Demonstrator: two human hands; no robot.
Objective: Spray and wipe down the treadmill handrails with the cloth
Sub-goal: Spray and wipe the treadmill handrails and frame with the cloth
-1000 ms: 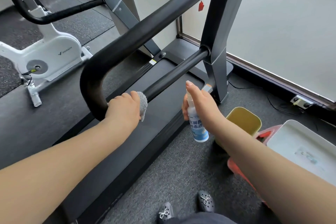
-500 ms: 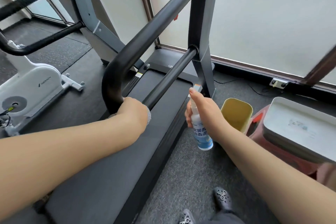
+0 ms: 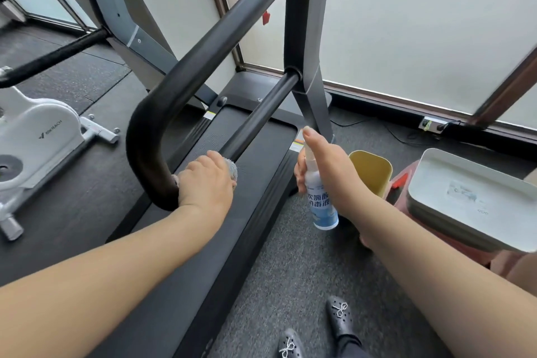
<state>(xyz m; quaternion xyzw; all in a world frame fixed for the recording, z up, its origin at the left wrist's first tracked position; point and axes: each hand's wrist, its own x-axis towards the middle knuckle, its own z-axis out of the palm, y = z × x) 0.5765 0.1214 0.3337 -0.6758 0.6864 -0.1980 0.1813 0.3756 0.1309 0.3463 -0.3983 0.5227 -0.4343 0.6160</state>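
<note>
left hand (image 3: 205, 183) hides most of cloth (image 3: 232, 169) on handrail (image 3: 151, 136).

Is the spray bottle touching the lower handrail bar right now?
Apart. The head view shows the spray bottle in the right hand, with treadmill deck visible between it and the lower bar.

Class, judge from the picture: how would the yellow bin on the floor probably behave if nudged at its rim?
The yellow bin looks like thin plastic, so probably light. Nothing shows inside it, though its bottom is hidden. It is taller than wide, so a rim push might tip it, or it might just slide on the carpet.
</note>
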